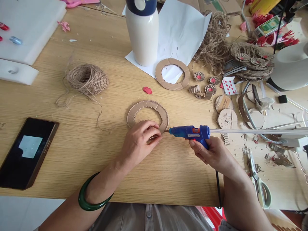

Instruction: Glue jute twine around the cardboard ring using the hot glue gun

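Observation:
In my right hand (211,152) is a blue hot glue gun (190,132), a long clear glue stick (252,131) running out of its back. Its nozzle points left and meets the lower right edge of a cardboard ring (134,112) lying on the table. My left hand (143,136) rests over the ring's lower side, thumb and fingers closed on its edge; the fingers hide that part. Just above the ring are several small red discs (147,90). A ball of jute twine (87,78) sits to the left, its loose end trailing toward the ring.
Another cardboard ring (160,72) lies by a white bottle (142,35) on paper. A phone (27,152) is at left. To the right are cardboard rosettes (199,76), cardboard discs (227,118), scissors (258,183) and scraps. The glue gun's black cord (218,189) hangs over the front edge.

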Tool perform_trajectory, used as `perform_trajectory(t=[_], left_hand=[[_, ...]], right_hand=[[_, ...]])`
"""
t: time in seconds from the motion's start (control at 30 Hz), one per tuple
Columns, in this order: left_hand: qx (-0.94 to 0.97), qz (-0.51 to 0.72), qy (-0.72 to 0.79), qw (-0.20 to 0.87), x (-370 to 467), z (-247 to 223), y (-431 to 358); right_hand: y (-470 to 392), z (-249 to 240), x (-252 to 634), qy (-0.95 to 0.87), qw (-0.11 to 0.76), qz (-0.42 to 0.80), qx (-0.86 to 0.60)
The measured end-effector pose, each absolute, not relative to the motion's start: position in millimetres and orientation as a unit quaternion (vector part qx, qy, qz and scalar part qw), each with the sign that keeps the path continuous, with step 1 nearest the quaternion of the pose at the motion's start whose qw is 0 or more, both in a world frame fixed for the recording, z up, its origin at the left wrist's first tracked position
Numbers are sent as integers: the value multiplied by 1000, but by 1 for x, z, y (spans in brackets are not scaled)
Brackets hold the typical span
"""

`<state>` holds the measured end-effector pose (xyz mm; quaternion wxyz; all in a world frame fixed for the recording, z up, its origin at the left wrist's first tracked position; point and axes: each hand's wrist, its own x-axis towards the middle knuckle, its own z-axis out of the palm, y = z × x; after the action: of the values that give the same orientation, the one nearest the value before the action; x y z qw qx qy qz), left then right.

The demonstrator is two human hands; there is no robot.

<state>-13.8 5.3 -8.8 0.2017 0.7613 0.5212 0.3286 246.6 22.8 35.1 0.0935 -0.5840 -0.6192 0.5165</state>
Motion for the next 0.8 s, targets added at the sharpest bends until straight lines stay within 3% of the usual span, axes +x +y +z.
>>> perform_trajectory(t=[0.2,0.47,0.63,0.8], left_hand=[[765,330,518,196,-14,-9,6],[745,402,506,168,-15,-5,6],[726,473,485,113,-19,5,5],[722,436,455,284,-2,21,-4]], right_hand=[[24,33,249,-579,147,551,-583],[39,23,244,-438,341,647,-523],[44,14,243,-384,390,685,-480],[41,11,237,-417,419,652,-475]])
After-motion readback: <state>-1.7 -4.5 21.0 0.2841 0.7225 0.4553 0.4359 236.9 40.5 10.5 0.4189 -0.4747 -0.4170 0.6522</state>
